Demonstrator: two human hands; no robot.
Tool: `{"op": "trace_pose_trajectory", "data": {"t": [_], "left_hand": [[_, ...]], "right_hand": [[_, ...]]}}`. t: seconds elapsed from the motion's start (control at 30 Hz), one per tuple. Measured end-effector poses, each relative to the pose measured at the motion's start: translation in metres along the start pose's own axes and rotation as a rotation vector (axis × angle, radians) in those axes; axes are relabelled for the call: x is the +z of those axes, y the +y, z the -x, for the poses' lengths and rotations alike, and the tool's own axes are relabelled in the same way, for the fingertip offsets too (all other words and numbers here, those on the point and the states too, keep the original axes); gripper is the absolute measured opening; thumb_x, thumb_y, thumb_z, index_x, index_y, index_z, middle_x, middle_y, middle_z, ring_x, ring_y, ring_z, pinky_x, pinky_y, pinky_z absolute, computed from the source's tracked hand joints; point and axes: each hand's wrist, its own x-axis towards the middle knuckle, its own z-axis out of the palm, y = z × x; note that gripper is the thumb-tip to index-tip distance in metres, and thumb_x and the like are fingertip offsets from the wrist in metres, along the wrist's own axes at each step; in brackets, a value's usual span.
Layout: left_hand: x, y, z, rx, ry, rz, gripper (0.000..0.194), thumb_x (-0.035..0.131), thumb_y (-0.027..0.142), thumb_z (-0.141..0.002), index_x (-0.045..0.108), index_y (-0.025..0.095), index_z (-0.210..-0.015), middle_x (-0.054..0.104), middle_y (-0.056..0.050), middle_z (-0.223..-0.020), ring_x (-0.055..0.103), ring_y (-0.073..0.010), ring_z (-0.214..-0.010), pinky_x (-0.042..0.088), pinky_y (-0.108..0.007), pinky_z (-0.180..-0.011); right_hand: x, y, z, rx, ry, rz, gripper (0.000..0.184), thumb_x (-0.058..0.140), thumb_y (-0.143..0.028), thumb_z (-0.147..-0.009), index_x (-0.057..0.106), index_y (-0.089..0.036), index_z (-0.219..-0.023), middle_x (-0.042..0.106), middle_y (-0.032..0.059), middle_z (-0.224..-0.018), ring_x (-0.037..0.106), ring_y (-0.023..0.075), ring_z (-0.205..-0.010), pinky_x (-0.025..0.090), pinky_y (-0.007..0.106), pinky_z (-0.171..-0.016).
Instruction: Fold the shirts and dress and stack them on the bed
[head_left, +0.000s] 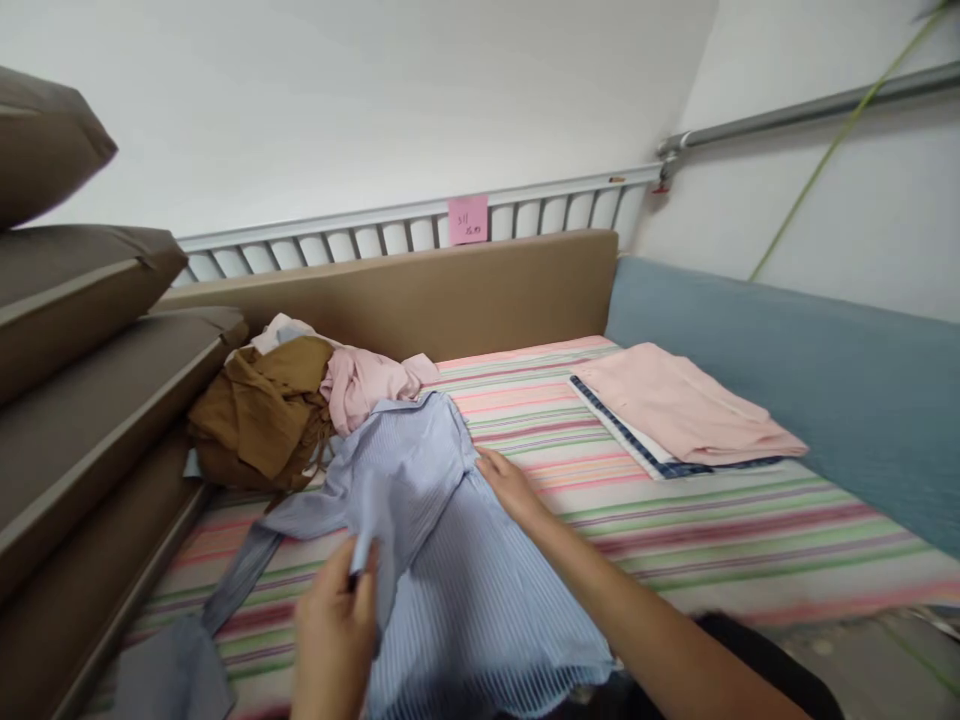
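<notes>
Head view: the left hand [337, 610] pinches a raised fold of the shirt [487, 590], near centre on the sheet [720, 530]; the right hand [514, 485] touches its right edge, grip unclear. Apparent step: arranging the shirt. Next move likely calls for controlling loose cloth.

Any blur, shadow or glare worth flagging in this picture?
Head view: cloth of the blue striped garment raised by the left hand is smeared, probably motion blur; head view: a soft dark shadow lies across the garment's lower part; head view: the white wall is bright, without harsh glare.
</notes>
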Motion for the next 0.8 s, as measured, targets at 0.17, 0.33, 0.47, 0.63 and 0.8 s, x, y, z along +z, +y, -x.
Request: {"op": "trace_pose_trajectory", "data": {"t": [0.17, 0.33, 0.47, 0.63, 0.8], "left_hand": [[0.087, 0.046, 0.038, 0.287, -0.482, -0.308, 0.031, 0.039, 0.014, -0.078, 0.063, 0.021, -0.095, 0.068, -0.009, -0.086, 0.064, -0.0216, -0.073, 0.043, -0.028, -0.062], [0.123, 0.042, 0.079, 0.328, -0.771, -0.26, 0.028, 0.049, 0.019, -0.078, 0.061, 0.019, -0.104, 0.067, -0.01, -0.093, 0.063, -0.0252, -0.086, 0.046, -0.034, -0.074], [0.1, 0.021, 0.085, 0.253, -0.796, -0.101, 0.044, 0.057, 0.043, -0.077, 0.058, 0.019, -0.114, 0.066, -0.01, -0.102, 0.06, -0.0233, -0.092, 0.044, -0.035, -0.084], [0.071, -0.011, 0.082, 0.202, -0.686, -0.127, 0.036, 0.048, 0.04, -0.083, 0.06, 0.018, -0.109, 0.063, -0.009, -0.101, 0.059, -0.0213, -0.093, 0.043, -0.034, -0.088], [0.074, -0.033, 0.087, 0.143, -0.657, -0.16, 0.033, 0.048, 0.032, -0.08, 0.061, 0.017, -0.107, 0.063, -0.009, -0.101, 0.059, -0.0216, -0.096, 0.042, -0.034, -0.088]], "right_hand": [[-0.036, 0.006, 0.104, 0.46, -0.232, -0.652, 0.071, 0.014, -0.067, -0.085, 0.043, -0.019, -0.129, 0.057, 0.0156, -0.123, 0.06, 0.0221, -0.106, 0.051, 0.038, -0.078], [-0.029, 0.033, 0.14, 0.534, -0.163, -0.672, 0.047, 0.05, -0.047, -0.079, 0.053, -0.019, -0.115, 0.065, 0.0112, -0.107, 0.063, 0.0223, -0.092, 0.051, 0.035, -0.072], [-0.014, 0.045, 0.12, 0.373, -0.034, -0.259, 0.041, 0.056, -0.016, -0.064, 0.061, -0.017, -0.104, 0.068, 0.0054, -0.094, 0.061, 0.0211, -0.089, 0.048, 0.032, -0.077], [-0.013, 0.046, 0.105, 0.207, -0.003, -0.162, 0.057, 0.052, -0.006, -0.059, 0.057, -0.017, -0.115, 0.066, 0.0049, -0.102, 0.061, 0.0195, -0.093, 0.046, 0.029, -0.081], [-0.027, 0.062, 0.113, 0.276, -0.007, -0.125, 0.056, 0.055, -0.008, -0.06, 0.058, -0.019, -0.115, 0.068, 0.0031, -0.094, 0.061, 0.0199, -0.086, 0.046, 0.029, -0.075]]}}
